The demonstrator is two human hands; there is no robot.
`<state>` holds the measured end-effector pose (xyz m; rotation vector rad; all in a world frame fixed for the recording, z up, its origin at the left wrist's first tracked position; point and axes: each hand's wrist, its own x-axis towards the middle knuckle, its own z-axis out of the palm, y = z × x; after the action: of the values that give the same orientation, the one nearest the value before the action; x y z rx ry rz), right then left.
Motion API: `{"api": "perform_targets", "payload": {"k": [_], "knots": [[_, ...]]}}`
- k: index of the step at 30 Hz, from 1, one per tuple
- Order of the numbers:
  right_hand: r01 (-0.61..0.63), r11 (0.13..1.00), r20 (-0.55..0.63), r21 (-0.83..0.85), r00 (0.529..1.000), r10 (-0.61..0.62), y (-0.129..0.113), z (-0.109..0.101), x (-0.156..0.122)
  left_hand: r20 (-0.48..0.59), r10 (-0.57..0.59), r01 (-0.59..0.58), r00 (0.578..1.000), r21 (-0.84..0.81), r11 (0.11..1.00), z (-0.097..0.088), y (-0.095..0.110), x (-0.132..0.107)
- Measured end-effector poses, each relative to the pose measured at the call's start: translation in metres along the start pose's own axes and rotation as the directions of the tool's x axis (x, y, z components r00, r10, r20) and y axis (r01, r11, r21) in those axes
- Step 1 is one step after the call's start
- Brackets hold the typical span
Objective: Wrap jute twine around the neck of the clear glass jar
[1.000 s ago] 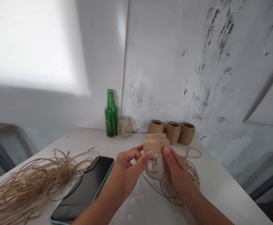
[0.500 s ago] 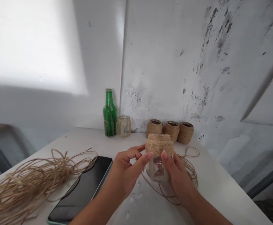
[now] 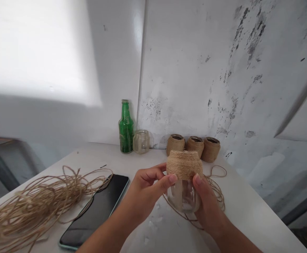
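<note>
1. A pale wall (image 3: 179,70) with dark, flaking patches rises behind a white desk (image 3: 242,211); a bright patch (image 3: 37,45) lights its upper left.
2. Near the wall, a green glass bottle (image 3: 126,135) stands upright just beside a clear glass jar (image 3: 141,142).
3. Right of these, three twine-wrapped jars (image 3: 197,146) stand in a row, mouths up.
4. In front of that row, a half-wrapped jar (image 3: 185,165) is held upright between both hands; twine covers its upper part, and bare glass shows below. Whether its base touches the desk, I cannot tell.
5. The left hand (image 3: 146,193) grasps its left side, thumb at the twine's lower edge.
6. The right hand (image 3: 211,207) grips the opposite side, thumb also near that edge.
7. A loose twine coil (image 3: 218,191) lies beyond the right hand.
8. At left, a large twine tangle (image 3: 37,207) spreads beside a smartphone (image 3: 95,211), some strands crossing it.
</note>
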<state>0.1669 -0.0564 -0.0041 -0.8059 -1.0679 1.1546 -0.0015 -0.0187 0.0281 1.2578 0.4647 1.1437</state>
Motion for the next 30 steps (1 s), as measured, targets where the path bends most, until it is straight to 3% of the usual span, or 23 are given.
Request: {"api": "perform_targets", "payload": {"k": [9,15,20,23,30], "knots": [[-0.049,0.994,0.101,0.097,0.994,0.039,0.004,-0.006,0.002,0.011,-0.003,0.003,1.0,-0.07,0.998,-0.001,-0.001,-0.001],[-0.001,0.98,-0.08,-0.2,0.997,-0.015,-0.005,-0.002,0.008,-0.149,0.002,-0.001,0.989,0.008,1.0,0.0,-0.003,0.0],[0.038,0.952,-0.07,-0.303,0.996,-0.062,-0.006,0.005,0.01,-0.26,0.043,0.011,0.965,0.201,0.98,-0.002,-0.008,-0.001],[0.041,0.949,-0.061,-0.311,0.996,-0.063,-0.007,0.006,0.009,-0.272,0.071,0.018,0.96,0.311,0.95,-0.001,-0.01,-0.002],[-0.042,0.975,-0.172,-0.217,0.985,0.004,-0.009,0.008,0.004,-0.248,0.043,0.02,0.968,0.248,0.969,-0.002,-0.01,-0.002]]}}
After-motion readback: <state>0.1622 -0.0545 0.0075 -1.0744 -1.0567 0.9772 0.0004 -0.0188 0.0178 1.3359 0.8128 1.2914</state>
